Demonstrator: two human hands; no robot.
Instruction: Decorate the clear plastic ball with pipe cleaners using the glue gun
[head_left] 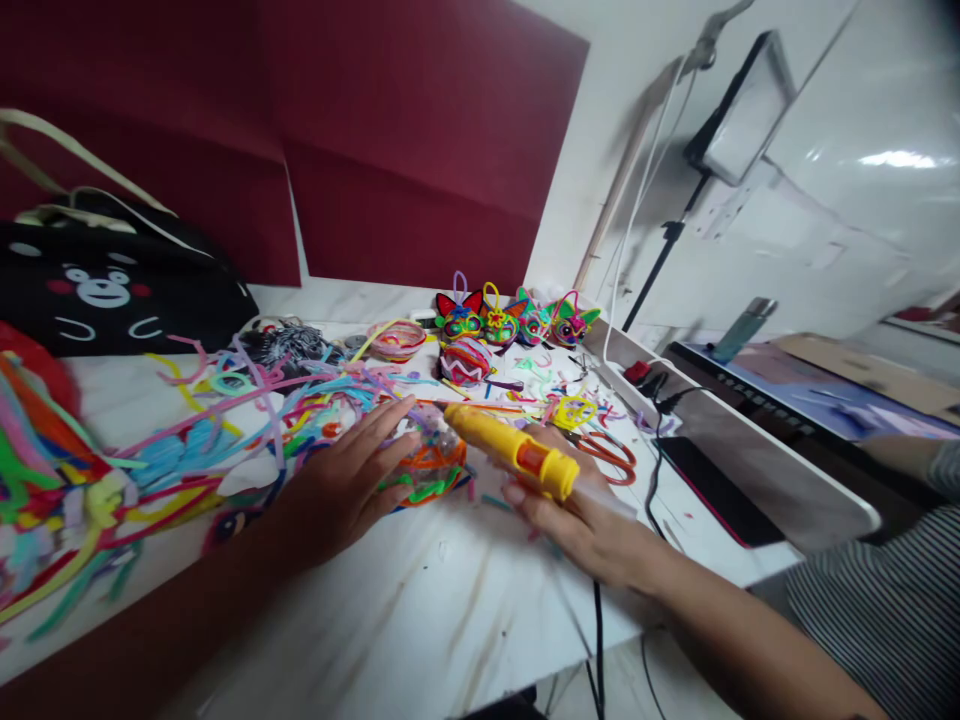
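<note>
My right hand (574, 515) is wrapped round a yellow glue gun (517, 450), whose nozzle points left over a ball-shaped craft piece. That craft piece (431, 470) has orange and green pipe cleaners around a clear body and lies on the white table (375, 620). Against its left side rests my left hand (352, 485), fingers spread. Whether the nozzle touches the piece cannot be made out.
Pipe cleaners (180, 450) cover the left side. Several cat-faced ornaments (459, 318) stand at the back. Orange-handled scissors (609, 458) and a black cable (598, 640) lie rightward. A black bag (112, 290) sits back left. Another person's striped sleeve (885, 600) shows at right.
</note>
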